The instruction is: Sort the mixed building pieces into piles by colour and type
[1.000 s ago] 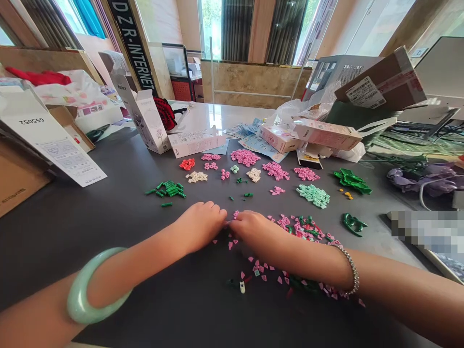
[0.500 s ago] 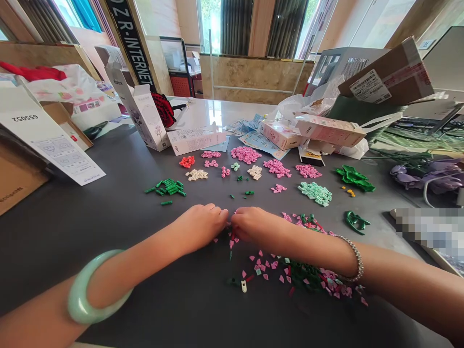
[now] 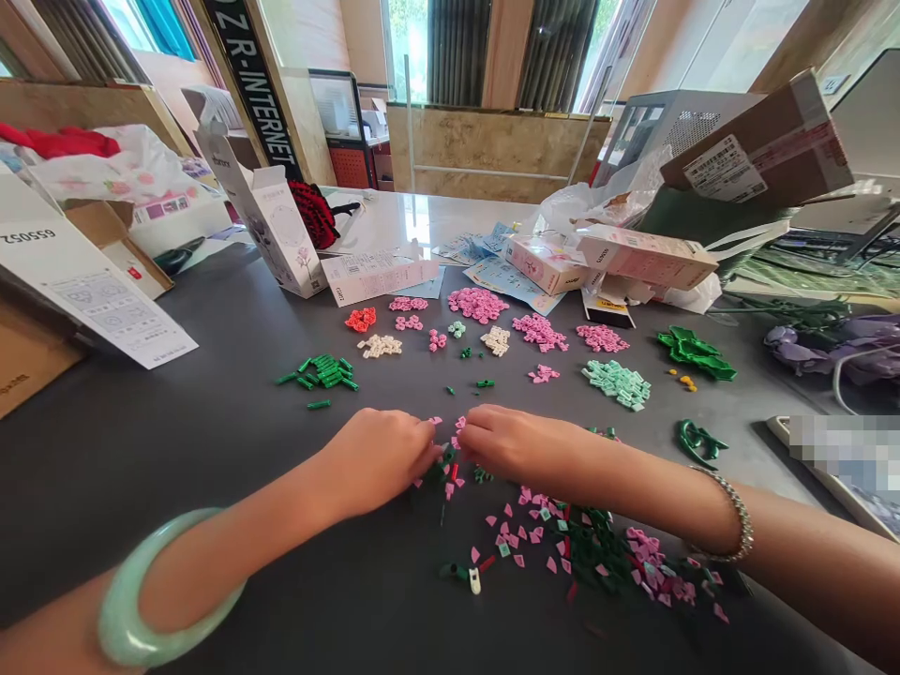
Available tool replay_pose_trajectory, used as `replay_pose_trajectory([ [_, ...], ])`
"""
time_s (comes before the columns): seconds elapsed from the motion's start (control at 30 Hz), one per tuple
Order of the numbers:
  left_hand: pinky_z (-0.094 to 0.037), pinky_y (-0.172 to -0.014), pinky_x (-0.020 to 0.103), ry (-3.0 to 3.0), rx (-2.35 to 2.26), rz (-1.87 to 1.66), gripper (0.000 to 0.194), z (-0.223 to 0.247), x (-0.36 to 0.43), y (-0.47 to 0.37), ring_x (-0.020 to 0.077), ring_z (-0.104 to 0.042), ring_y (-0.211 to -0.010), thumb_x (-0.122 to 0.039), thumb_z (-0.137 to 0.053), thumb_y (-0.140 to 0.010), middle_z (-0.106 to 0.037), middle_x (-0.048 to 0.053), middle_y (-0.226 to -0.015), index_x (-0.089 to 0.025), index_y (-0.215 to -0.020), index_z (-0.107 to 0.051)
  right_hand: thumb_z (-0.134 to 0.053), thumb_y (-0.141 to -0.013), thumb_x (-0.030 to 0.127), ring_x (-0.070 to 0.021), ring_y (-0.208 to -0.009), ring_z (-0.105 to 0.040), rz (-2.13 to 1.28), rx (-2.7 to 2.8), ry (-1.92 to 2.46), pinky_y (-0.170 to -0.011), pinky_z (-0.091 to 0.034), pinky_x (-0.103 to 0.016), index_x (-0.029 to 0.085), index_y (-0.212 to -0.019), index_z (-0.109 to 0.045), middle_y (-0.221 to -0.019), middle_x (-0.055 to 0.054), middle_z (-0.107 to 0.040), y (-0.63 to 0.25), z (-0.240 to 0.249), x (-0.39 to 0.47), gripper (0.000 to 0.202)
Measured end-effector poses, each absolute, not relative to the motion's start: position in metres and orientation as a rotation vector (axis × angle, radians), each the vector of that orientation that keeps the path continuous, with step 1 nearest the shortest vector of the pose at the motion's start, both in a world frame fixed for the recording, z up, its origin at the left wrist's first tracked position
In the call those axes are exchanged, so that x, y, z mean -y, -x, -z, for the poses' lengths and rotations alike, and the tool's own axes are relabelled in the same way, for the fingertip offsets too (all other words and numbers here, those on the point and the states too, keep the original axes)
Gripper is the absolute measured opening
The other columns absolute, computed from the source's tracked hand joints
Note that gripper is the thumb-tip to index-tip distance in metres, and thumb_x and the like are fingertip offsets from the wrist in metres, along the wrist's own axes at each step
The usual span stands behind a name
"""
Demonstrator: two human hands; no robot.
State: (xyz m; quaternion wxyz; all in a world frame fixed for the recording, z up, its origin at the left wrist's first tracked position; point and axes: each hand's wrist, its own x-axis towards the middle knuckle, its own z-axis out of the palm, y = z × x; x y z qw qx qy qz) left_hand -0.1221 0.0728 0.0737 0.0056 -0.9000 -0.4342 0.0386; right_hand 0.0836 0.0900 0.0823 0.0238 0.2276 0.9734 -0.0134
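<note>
My left hand (image 3: 383, 457) is closed with curled fingers, low over the dark table. Facing it across a narrow gap, my right hand (image 3: 510, 441) is closed too. What either one pinches is hidden by the fingers. Small pink, dark green and red building pieces (image 3: 452, 473) lie between and just below the fingertips. Under my right forearm spreads a mixed heap of pink and dark green pieces (image 3: 597, 548). A white piece (image 3: 475, 581) lies nearer to me. Beyond the hands are sorted piles: green tubes (image 3: 329, 371), pink pieces (image 3: 478, 303) and mint pieces (image 3: 617, 382).
Open white cartons (image 3: 288, 230) and a leaflet (image 3: 517, 281) lie at the back. A brown box (image 3: 766, 145) leans over plastic bags at the right. Purple artificial flowers (image 3: 836, 347) and green leaf pieces (image 3: 696, 352) lie at the right side.
My hands have drawn slightly apart, the left one toward the left and nearer me. More pink and green pieces now show between them. The view has shifted a little.
</note>
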Motion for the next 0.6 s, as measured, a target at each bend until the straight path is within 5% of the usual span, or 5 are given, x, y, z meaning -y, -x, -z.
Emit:
replay_pose_trajectory([
  [0.13, -0.024, -0.047, 0.026, 2.769, 1.516, 0.269, 0.035, -0.071, -0.076, 0.125, 0.0152, -0.052, -0.048, -0.026, -0.039, -0.095, -0.054, 0.000, -0.053, -0.018, -0.063, -0.050, -0.049, -0.089, 0.006, -0.0142, -0.070, -0.051, 0.212, -3.039, -0.753, -0.062, -0.039, -0.027, 0.012, -0.088, -0.060, -0.084, -0.007, -0.058, -0.089, -0.084, -0.092, 0.013],
  [0.3, -0.025, -0.046, 0.024, 2.703, 1.599, 0.506, 0.034, -0.074, -0.075, 0.122, 0.0103, -0.040, -0.042, -0.025, -0.039, -0.093, -0.042, -0.005, -0.047, -0.019, -0.060, -0.040, -0.049, -0.090, 0.014, -0.0118, -0.069, -0.052, 0.794, -3.061, -0.982, -0.063, -0.041, -0.026, 0.014, -0.085, -0.059, -0.083, -0.005, -0.059, -0.107, -0.092, -0.090, 0.011],
  [0.6, -0.032, -0.046, 0.023, 2.499, 1.022, 1.178, 0.037, -0.096, -0.067, 0.079, 0.0077, -0.037, -0.041, -0.022, -0.039, -0.096, -0.044, -0.006, -0.046, -0.019, -0.059, -0.043, -0.068, -0.079, 0.036, -0.0080, -0.061, -0.041, 2.814, -2.261, -1.164, -0.058, -0.035, -0.024, 0.017, -0.080, -0.056, -0.069, 0.003, -0.049, -0.152, -0.078, -0.051, 0.023],
])
